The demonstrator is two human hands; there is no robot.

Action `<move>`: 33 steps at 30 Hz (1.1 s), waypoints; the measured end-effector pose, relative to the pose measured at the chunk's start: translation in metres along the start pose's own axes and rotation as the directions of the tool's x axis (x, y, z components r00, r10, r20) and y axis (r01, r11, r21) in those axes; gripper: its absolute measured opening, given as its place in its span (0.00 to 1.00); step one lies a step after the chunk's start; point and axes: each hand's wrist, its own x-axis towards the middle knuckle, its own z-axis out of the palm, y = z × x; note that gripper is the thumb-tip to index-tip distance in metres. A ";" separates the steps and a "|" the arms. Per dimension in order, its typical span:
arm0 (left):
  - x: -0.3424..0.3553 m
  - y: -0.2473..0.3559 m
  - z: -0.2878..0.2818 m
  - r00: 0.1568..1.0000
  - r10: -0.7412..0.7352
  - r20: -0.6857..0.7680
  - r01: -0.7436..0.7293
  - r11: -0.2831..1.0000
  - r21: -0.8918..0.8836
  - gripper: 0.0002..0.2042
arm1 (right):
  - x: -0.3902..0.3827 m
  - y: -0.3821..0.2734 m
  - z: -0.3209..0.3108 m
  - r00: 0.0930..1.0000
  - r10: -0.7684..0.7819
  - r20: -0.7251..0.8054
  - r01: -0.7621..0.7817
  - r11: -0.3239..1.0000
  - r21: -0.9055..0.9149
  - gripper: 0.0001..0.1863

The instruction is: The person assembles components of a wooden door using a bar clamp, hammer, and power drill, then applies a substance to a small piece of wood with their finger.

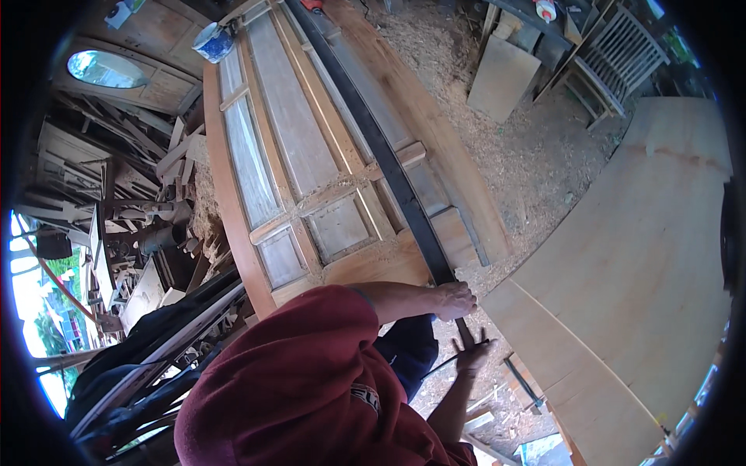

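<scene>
A long dark bar (388, 167) lies lengthwise over a panelled wooden door (350, 268), and its near end juts past the door's edge. Around that near end my left hand (454, 301) is closed. Just below it, my right hand (472, 355) has its fingers spread at the tip of the bar. A thin dark rod or cord (443, 363) passes by the right palm; whether the palm touches it I cannot tell. Wood shavings lie on the door's lower rails.
A blue-and-white bucket (213, 43) stands at the door's far left corner. On the right is a large plywood sheet (622, 256). A slatted wooden chair (618, 58) stands at the back right. Scrap wood (175, 167) is piled on the left. Shavings cover the floor (536, 167).
</scene>
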 end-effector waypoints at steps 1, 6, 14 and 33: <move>-0.003 -0.008 -0.006 0.997 0.075 0.021 -0.074 0.997 -0.026 0.04 | -0.014 0.024 0.006 0.998 0.044 -0.052 -0.043 0.999 0.013 0.45; -0.006 -0.025 -0.042 0.962 0.212 0.170 -0.183 0.968 -0.171 0.08 | -0.067 0.089 -0.010 0.975 -0.083 -0.207 0.054 0.988 -0.143 0.27; -0.002 -0.035 -0.064 0.933 0.357 0.050 -0.359 0.931 0.061 0.16 | -0.127 0.104 -0.015 0.957 0.208 -0.201 -0.228 0.970 -0.084 0.33; -0.016 -0.030 -0.032 0.967 0.246 0.065 -0.250 0.966 0.064 0.11 | -0.151 -0.005 0.041 0.657 0.608 -0.445 -0.744 0.617 -0.257 0.34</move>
